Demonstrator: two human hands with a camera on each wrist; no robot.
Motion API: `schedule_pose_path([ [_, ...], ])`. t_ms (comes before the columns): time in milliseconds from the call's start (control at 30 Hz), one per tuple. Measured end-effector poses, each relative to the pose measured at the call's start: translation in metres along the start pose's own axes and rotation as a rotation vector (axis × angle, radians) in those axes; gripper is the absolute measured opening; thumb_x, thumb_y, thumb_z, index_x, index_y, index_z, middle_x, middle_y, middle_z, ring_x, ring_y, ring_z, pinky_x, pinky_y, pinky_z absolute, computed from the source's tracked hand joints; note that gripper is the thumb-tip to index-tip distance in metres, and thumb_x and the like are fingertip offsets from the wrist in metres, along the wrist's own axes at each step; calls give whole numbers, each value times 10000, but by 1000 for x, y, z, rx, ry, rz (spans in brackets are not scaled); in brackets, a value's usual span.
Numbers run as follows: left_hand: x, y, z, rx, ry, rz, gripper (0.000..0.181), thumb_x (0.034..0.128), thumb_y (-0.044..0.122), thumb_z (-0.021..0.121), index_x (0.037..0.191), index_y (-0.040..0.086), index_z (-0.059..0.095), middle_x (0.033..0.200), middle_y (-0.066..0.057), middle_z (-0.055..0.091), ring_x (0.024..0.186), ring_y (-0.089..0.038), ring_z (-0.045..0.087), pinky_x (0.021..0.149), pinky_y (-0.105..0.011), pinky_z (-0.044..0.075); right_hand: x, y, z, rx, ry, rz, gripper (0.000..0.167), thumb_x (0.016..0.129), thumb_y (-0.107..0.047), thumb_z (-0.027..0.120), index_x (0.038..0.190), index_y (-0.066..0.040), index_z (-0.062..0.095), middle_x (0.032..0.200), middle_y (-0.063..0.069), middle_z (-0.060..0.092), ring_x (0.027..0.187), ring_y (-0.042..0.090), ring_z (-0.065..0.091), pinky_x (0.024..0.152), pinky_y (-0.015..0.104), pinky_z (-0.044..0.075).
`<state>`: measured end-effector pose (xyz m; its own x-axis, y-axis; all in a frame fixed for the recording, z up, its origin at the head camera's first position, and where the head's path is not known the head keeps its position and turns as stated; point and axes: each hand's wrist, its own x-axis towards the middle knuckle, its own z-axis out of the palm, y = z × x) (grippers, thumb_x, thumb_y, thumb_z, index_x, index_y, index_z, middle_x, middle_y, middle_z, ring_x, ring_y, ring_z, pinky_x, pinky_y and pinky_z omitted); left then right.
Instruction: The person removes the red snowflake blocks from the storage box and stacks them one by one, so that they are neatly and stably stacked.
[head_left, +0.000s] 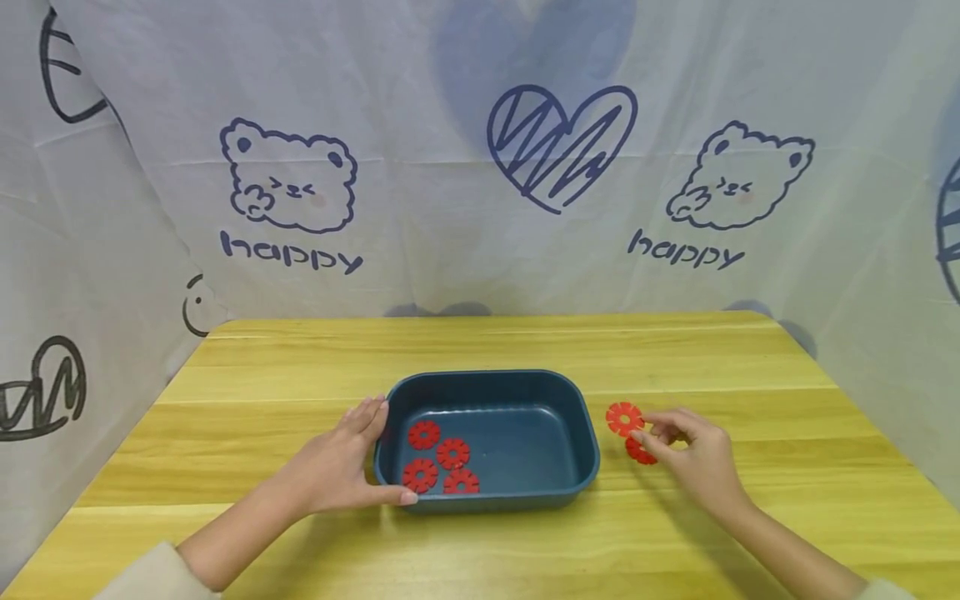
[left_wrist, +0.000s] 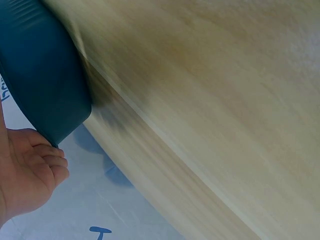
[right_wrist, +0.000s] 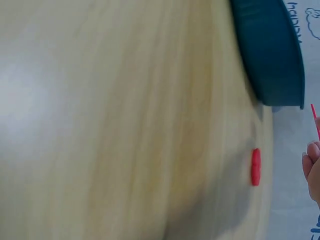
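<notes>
A dark blue-green plastic basin (head_left: 517, 502) stands on the table with several red notched discs (head_left: 421, 475) lying flat in its left part. My left hand (head_left: 341, 462) holds the basin's left end, its fingers at the left rim and the thumb along the front rim. In the left wrist view, the fingers of that hand (left_wrist: 32, 170) bend at the basin's edge (left_wrist: 55, 100). Right of the basin, my right hand (head_left: 697, 458) pinches a red notched disc (head_left: 613, 419) above the table. Below it another red disc (head_left: 635, 452) rests on the tabletop, partly hidden by the fingers.
The wooden table (head_left: 480, 558) reaches back to a pale cloth (head_left: 420, 208) printed with bears, hearts and lettering. More of this cloth hangs along the left and right sides.
</notes>
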<state>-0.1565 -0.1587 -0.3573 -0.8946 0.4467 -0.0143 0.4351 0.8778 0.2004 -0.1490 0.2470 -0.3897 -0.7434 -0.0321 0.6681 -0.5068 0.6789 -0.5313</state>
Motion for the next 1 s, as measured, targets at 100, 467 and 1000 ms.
schedule_pose_path([
  [100,0,1,0,4,5,3,1162,660,762,586,1421,-64,290,1502,-239,244,1329,-471,307,901,-577,446,-5,4,-3,-10,-9,21,210,606,92,782,790,28,704,648,33,610,609,-85,491,560,62,426],
  [467,-1,1,-1,25,26,21,1154,668,754,585,1413,-78,296,1490,-256,256,1326,-464,317,915,-553,449,-24,24,-4,-28,-58,219,135,689,60,749,816,65,701,668,72,632,584,-75,478,511,99,431],
  [1000,-1,0,-2,28,18,18,1157,669,759,579,1415,-78,293,1492,-258,250,1319,-475,321,907,-557,452,-31,36,2,-70,-84,369,135,724,1,747,827,73,701,697,103,656,575,-79,473,516,109,437],
])
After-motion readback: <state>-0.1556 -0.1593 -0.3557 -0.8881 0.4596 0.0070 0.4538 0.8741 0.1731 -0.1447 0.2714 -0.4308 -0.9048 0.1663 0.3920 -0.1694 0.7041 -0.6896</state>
